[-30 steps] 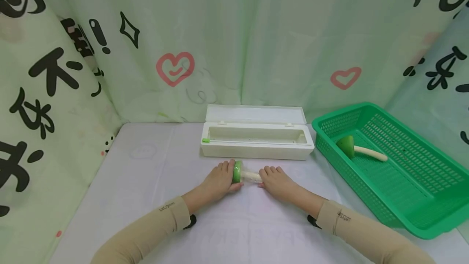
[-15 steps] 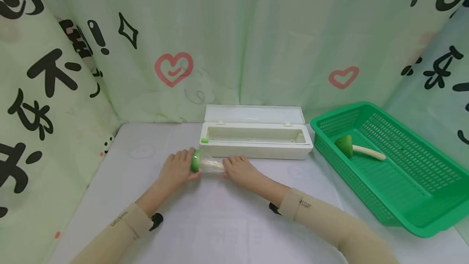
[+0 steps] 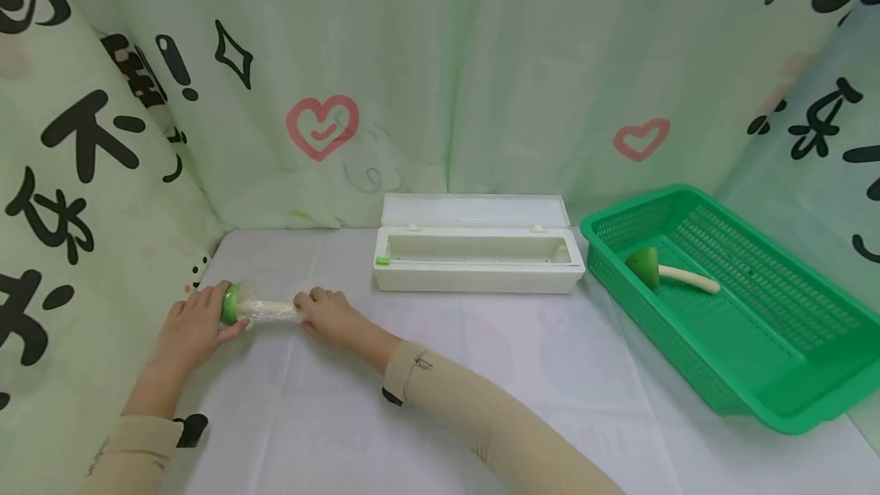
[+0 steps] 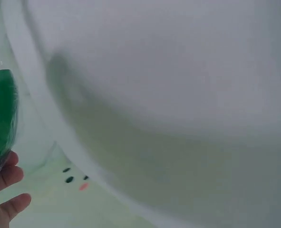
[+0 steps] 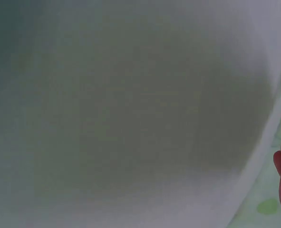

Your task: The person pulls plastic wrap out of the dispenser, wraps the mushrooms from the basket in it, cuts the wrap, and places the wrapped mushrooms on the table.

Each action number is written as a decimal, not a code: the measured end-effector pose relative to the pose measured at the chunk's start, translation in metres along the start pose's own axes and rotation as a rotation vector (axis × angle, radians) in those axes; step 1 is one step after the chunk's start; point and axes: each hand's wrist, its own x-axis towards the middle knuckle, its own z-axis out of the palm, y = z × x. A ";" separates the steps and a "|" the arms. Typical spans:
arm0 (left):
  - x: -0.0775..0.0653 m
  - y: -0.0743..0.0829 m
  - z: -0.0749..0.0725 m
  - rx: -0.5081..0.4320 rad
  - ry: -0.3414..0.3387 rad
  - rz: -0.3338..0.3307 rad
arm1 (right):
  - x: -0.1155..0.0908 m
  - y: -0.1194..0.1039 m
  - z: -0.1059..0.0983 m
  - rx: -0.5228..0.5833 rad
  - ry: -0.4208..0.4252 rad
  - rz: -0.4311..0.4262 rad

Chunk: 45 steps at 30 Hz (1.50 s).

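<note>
One wrapped piece [image 3: 275, 312]: green cap [image 3: 231, 304] to the left, pale stem to the right, clear film around both; it lies crosswise between two hands, near the left edge of the white tabletop [image 3: 440, 403], and whether it touches the cloth I cannot tell.
Left hand [image 3: 191, 327]: grasping the cap end, fingers over the far side, thumb on the near side; the left wrist view catches the cap and some fingertips at its border.
Right hand [image 3: 334, 318]: pinching the far end of the stem; only fingers and a pale rounded tip show at the border of the right wrist view.
White box [image 3: 474, 281]: well to the right of the piece, by the back curtain [image 3: 536, 98], its lid [image 3: 474, 211] raised at the rear, a small green tab [image 3: 382, 260] at its front left corner.
Green basket [image 3: 777, 342]: right of the box, set at a slant.
Second piece [image 3: 644, 267]: inside the basket, on its side, green-capped and pale-stemmed, stem pointing right.
Sleeves [image 3: 474, 422]: beige, on both forearms.
</note>
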 end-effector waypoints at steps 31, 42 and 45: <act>0.000 -0.014 0.015 -0.183 -0.046 -0.042 | 0.004 0.000 0.010 -0.035 -0.172 0.019; 0.016 0.009 0.009 -0.106 0.148 0.067 | -0.019 0.032 -0.030 -0.130 -0.101 -0.096; 0.029 0.029 0.004 -0.108 0.182 0.114 | -0.034 0.047 -0.048 -0.084 -0.025 -0.104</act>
